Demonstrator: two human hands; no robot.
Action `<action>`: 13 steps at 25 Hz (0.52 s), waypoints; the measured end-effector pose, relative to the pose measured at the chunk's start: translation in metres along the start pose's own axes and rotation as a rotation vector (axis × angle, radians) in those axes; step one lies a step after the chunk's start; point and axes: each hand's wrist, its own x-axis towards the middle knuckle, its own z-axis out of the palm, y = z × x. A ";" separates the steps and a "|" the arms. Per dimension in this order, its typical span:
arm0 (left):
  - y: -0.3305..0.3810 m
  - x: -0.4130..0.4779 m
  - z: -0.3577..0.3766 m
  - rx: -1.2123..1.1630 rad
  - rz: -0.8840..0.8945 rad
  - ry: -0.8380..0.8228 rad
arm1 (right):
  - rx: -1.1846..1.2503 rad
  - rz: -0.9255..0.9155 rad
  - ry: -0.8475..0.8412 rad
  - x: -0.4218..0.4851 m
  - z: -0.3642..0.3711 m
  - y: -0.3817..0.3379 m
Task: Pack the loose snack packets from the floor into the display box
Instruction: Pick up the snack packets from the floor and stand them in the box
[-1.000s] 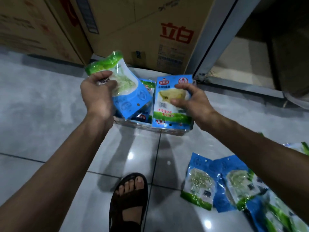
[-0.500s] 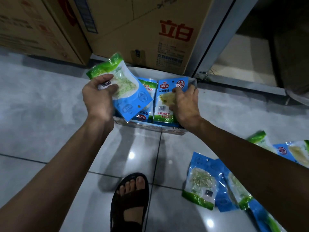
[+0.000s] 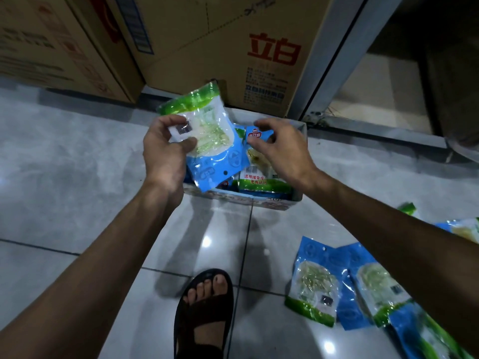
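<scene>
The display box [image 3: 294, 203] sits before the big carton [image 3: 220, 47], packets [image 3: 261, 182] standing in it. Loose packets [image 3: 313, 286] lie near right (a foot [image 3: 204, 304] left of them).

Glossy grey floor [image 3: 64, 177] tiles, split by dark grout lines, with small glints of light. Far in the middle the display box [image 3: 259, 203] sits on it, just in front of a big brown carton [image 3: 220, 47] with red characters; a second carton [image 3: 39, 47] stands far left. A metal door sill [image 3: 375, 133] runs along the far right. Near right, loose packets [image 3: 313, 283] in blue and green lie flat and overlapping, more [image 3: 464, 229] showing at the right edge. Near the middle a foot in a dark sandal [image 3: 204, 314] stands across a grout line
</scene>
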 end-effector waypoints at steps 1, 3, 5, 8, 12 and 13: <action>0.000 -0.001 0.001 0.009 0.006 -0.020 | 0.133 0.046 -0.059 0.005 -0.001 -0.009; 0.001 -0.003 0.003 0.021 0.009 -0.048 | 0.351 0.127 -0.190 0.012 0.000 -0.023; 0.002 -0.004 0.003 0.027 0.020 -0.068 | 0.401 0.162 -0.261 0.017 0.001 -0.026; 0.003 -0.001 0.002 0.034 0.066 -0.082 | 0.364 0.135 -0.202 0.023 0.003 -0.026; 0.009 0.004 -0.005 -0.021 0.032 0.009 | 0.522 0.067 -0.104 0.027 0.008 -0.030; 0.011 0.004 -0.008 -0.082 -0.011 0.046 | 0.523 0.036 -0.091 0.027 0.010 -0.032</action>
